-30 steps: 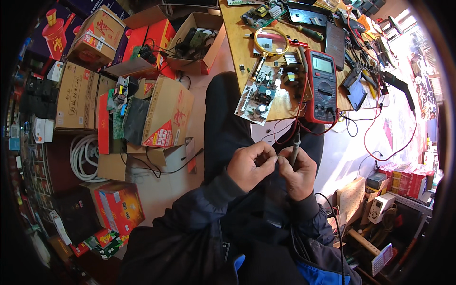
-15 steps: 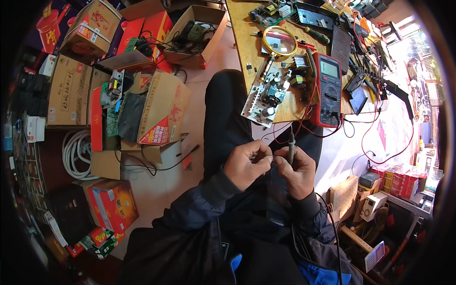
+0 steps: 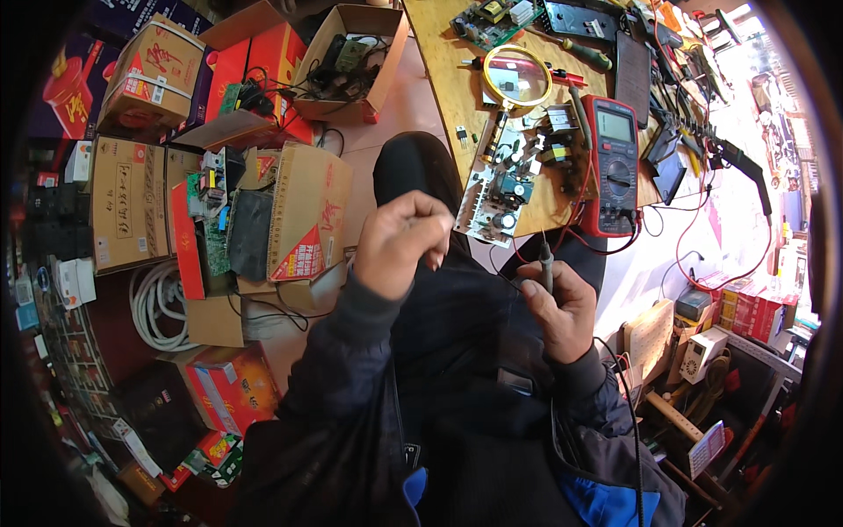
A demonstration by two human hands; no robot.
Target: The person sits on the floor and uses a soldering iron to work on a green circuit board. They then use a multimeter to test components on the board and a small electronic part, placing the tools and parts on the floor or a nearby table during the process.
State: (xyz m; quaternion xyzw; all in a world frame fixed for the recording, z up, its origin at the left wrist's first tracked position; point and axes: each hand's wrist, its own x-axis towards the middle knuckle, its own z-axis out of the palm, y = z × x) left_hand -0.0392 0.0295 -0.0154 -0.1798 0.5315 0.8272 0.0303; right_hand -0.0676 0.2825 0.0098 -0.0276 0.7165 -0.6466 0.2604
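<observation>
My right hand point(image 3: 564, 307) is closed around a grey pen-shaped probe point(image 3: 546, 265), its thin dark tip pointing up and away from me over my lap. My left hand point(image 3: 402, 241) is raised over my left thigh, fingers curled in toward the thumb; anything pinched there is hidden. Just beyond it, a circuit board point(image 3: 492, 198) with capacitors and metal heat sinks lies at the table's near corner. A yellow-rimmed magnifying glass point(image 3: 517, 75) rests above the board. To the right lies a red and grey multimeter point(image 3: 613, 167) with leads plugged in.
The wooden table point(image 3: 446, 75) also bears a second green board point(image 3: 496, 19) and a screwdriver point(image 3: 587, 56). Open cardboard boxes point(image 3: 307, 211) with electronic parts stand on the floor at left, near a coiled white cable point(image 3: 158, 307). A black cord point(image 3: 634, 422) runs down beside my right arm.
My hands were together over my lap; now they are apart. The left has moved up and left toward the board. The right keeps the probe and has shifted slightly right.
</observation>
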